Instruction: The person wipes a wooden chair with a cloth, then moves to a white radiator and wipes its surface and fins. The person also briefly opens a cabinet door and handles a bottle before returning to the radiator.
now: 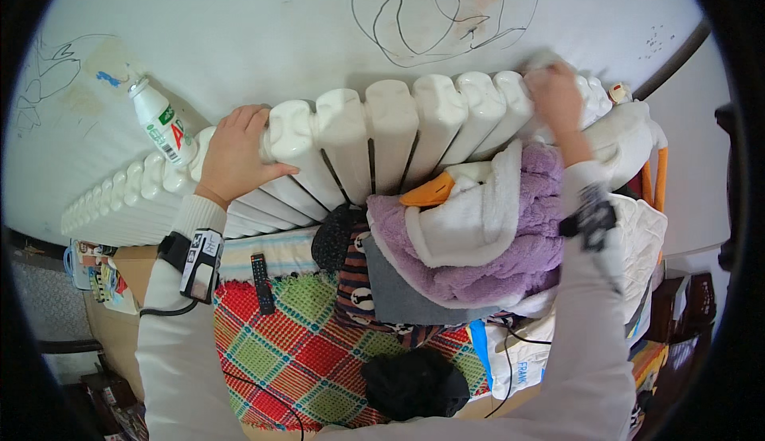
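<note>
A white column radiator [391, 124] runs along the wall in front of me. My left hand [234, 154] rests on its top edge, fingers over the columns and thumb apart, holding nothing. To the left of that hand, a white plastic drink bottle [160, 119] with a foil top stands tilted on the radiator. My right hand [557, 97] is blurred at the radiator's top, towards the right end. Its fingers are bent over a blurred greyish-white cloth [538, 61] against the wall side. Below that hand lies a purple and white plush blanket [472, 232].
A remote control [262, 284] lies on a red and green checked woven cover [299, 345], with a black cloth item [415, 384] nearby. A small item [619, 92] sits at the radiator's right end, beside white plush [621, 142]. Dark cables cross the cover.
</note>
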`<state>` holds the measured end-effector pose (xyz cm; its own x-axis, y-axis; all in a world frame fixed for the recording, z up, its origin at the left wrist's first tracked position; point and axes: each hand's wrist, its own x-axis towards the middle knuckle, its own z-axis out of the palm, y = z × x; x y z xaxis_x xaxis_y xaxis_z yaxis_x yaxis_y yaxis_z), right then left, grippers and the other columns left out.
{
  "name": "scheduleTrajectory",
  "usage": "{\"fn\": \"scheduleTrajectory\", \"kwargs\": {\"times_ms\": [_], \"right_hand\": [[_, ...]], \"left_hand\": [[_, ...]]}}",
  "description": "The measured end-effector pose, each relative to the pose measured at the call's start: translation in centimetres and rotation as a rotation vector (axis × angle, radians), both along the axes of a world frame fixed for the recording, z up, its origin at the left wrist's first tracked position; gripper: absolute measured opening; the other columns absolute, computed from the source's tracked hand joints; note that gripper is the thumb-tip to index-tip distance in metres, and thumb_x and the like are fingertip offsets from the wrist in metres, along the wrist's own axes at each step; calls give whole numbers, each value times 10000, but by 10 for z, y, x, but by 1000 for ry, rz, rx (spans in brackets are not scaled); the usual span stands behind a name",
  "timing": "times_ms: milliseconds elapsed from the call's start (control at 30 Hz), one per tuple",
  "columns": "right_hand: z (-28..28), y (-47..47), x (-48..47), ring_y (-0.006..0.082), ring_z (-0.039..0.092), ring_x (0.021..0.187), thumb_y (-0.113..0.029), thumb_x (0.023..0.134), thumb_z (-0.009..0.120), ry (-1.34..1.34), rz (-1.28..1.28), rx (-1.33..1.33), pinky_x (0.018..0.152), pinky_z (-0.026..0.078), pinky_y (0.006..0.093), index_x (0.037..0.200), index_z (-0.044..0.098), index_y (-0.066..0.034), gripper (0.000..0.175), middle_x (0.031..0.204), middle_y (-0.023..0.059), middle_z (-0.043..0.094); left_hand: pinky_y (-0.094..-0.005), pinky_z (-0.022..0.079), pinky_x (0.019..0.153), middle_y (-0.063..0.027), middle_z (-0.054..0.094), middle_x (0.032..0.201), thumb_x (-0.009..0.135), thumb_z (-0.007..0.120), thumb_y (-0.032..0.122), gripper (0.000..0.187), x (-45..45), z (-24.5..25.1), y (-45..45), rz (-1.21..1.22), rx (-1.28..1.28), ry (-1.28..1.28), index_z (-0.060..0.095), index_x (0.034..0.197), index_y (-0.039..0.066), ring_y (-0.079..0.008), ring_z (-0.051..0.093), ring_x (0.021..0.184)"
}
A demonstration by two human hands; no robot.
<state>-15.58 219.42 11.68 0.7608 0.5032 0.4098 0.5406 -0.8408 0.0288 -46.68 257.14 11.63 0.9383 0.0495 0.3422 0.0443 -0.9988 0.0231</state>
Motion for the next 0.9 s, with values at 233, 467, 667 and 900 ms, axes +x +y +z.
{"fn": "scheduleTrajectory", "kwargs": {"times_ms": [233,467,667,900], "right_hand": [[-42,215,-202,305,587,986,-153,702,621,-57,923,326,773,496,404,840,640,-77,159,1011,105,627],[15,79,-95,328,614,902,-238,828,610,72,-140,244,757,515,426,898,686,-48,217,997,161,626],[-16,183,-200,299,530,1062,-113,724,637,104,498,479,836,492,404,968,664,-113,246,1137,71,573],[34,135,-171,292,629,835,-357,849,646,608,282,624,731,504,356,1058,634,-29,389,965,136,663]], "left_hand": [[-421,405,958,-166,548,1185,575,804,509,809,-1,7,-4,52,37,39,554,1120,-34,-340,503,1128],[-404,393,987,-151,547,1205,583,820,466,803,-2,2,-2,40,-62,40,535,1167,-6,-319,495,1151],[-397,399,974,-147,563,1177,577,832,419,751,-2,2,-3,46,-81,17,555,1134,-2,-307,503,1140],[-385,412,920,-125,581,1072,577,813,480,717,-4,0,-1,-15,-83,-68,585,1051,-8,-283,523,1072]]}}
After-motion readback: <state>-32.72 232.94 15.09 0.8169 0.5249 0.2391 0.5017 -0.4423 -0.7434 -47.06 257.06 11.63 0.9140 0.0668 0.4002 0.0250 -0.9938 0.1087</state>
